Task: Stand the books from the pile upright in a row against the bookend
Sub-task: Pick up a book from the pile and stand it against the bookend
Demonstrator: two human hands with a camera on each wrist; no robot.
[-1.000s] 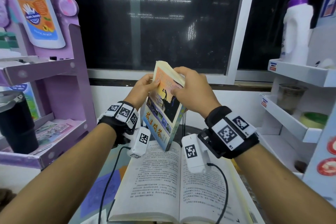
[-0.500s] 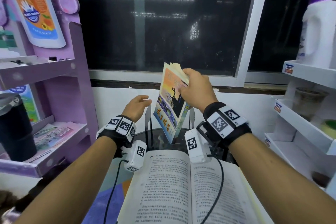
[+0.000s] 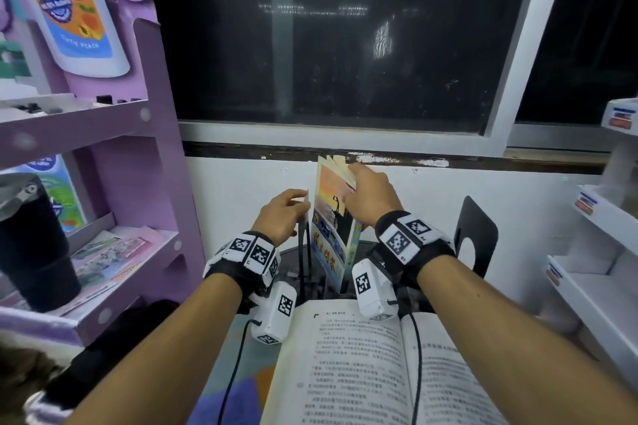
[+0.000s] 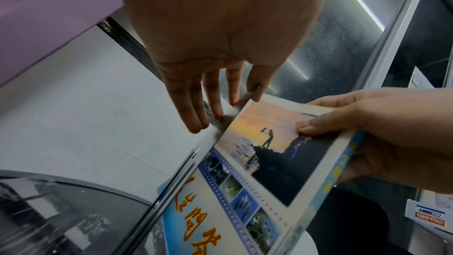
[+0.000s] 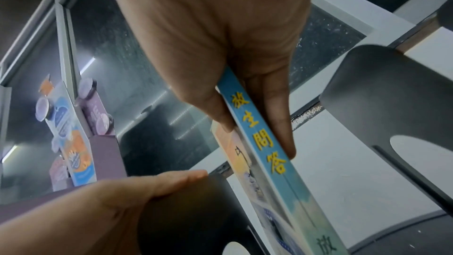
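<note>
Pinched near its top in the right hand (image 3: 371,198), the book (image 3: 331,228) stands almost upright beside the left bookend (image 3: 303,245), which the left hand (image 3: 281,214) steadies with straight fingers. It looks like the first placed; an open book (image 3: 362,373) lies nearer, unshelved.

The book (image 4: 257,172) has a glossy printed paper cover, and the open book (image 3: 379,373) shows matt paper pages. Both bookends (image 3: 478,231) look smooth, matt black metal; the counter (image 4: 61,210) is glossy glass.
</note>
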